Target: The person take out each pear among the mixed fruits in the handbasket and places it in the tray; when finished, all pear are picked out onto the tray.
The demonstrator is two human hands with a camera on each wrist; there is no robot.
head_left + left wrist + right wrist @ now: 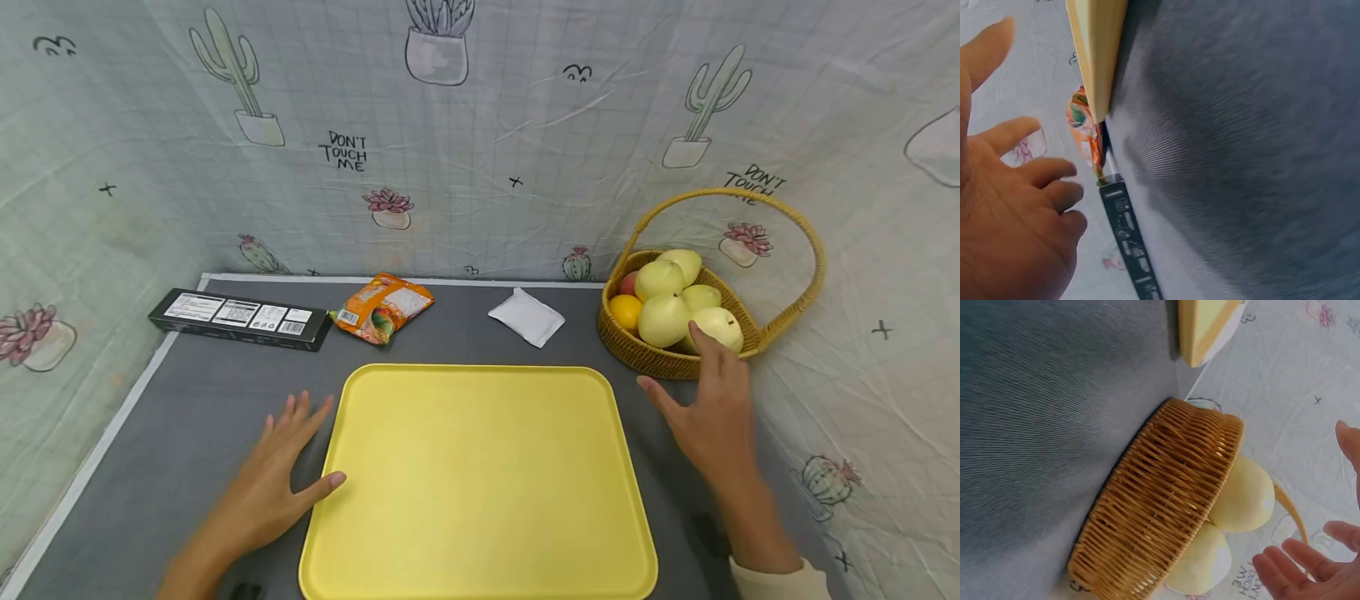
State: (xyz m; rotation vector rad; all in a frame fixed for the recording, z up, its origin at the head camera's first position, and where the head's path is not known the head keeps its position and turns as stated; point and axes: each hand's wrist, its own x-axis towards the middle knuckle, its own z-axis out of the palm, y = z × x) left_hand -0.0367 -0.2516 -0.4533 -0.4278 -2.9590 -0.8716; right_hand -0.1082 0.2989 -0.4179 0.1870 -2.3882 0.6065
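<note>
My left hand point(266, 483) is spread beside the left edge of a yellow tray point(480, 483), its thumb over the rim; whether it touches cannot be told. Its fingers hold nothing in the left wrist view. My right hand point(712, 425) is raised at the front of a wicker basket point(652, 357), thumb and fingers apart and nothing gripped. The basket holds several pale yellow-green fruits point(663, 320), an orange point(626, 312) and a partly hidden red fruit point(627, 284). In the right wrist view, two pale fruits point(1244, 495) rise above the basket's rim, apart from the fingers.
Along the back of the grey table point(187, 417) lie a long black box point(240, 319), an orange snack bag point(382, 308) and a small white packet point(527, 317). A printed cloth point(480, 167) hangs behind. The basket's tall handle point(813, 242) arches up at the right.
</note>
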